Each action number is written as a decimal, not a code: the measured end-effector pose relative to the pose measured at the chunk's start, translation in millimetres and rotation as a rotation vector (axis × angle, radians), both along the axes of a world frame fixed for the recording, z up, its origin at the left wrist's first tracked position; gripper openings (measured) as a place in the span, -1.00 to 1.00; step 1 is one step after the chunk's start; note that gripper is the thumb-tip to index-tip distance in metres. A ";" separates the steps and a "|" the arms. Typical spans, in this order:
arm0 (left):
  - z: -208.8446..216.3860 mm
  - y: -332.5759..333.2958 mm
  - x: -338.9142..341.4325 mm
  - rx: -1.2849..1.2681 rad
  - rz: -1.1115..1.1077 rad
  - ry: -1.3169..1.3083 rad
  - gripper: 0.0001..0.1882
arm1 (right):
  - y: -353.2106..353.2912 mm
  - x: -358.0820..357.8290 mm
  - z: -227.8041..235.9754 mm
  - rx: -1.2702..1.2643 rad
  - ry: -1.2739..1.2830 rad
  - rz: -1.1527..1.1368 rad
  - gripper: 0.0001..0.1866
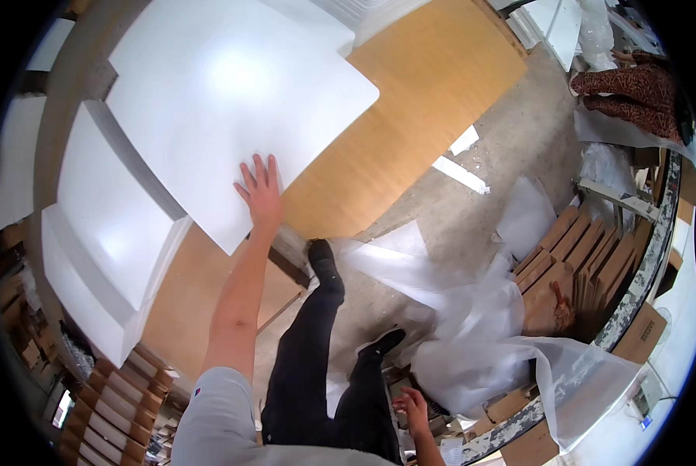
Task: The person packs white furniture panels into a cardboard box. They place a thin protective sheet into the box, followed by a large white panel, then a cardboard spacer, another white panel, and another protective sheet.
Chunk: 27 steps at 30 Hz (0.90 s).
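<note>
My left hand (pixel 262 198) lies flat with spread fingers near the near edge of a large white panel (pixel 224 116). The panel has rounded and notched corners and a glossy top. It rests over a tan wooden board (pixel 410 101). My right hand (pixel 414 408) hangs low beside my leg, its fingers loosely bent and apart, with nothing visible in them. Left of the large panel lie stacked white panels (pixel 107 202), partly over another tan board (pixel 177 303).
Translucent wrapping sheet (pixel 472 365) spreads over the floor by my feet. Folded cardboard (pixel 581 256) stands at the right, with white scraps (pixel 461 175) on the concrete. Another person (pixel 635 97) in patterned clothing is at the upper right. A slatted stack (pixel 115 408) stands at lower left.
</note>
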State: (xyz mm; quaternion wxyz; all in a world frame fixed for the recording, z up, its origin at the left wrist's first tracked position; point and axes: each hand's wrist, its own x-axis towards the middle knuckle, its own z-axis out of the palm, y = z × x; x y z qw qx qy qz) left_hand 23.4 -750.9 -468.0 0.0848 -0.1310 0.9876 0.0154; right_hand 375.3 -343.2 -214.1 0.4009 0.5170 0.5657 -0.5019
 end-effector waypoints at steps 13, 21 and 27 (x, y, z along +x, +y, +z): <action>388.5 -29.0 -19.6 0.315 -0.125 0.149 -0.17 | -6.8 -28.0 71.6 -0.116 0.416 -0.037 -0.71; 561.1 -71.0 -71.8 0.108 -0.258 0.396 -0.56 | 16.0 -10.9 68.7 -0.119 0.475 -0.053 -0.73; 716.7 40.7 20.8 0.578 -0.148 0.236 -0.70 | 63.9 11.9 -6.8 -0.160 0.339 -0.103 -0.74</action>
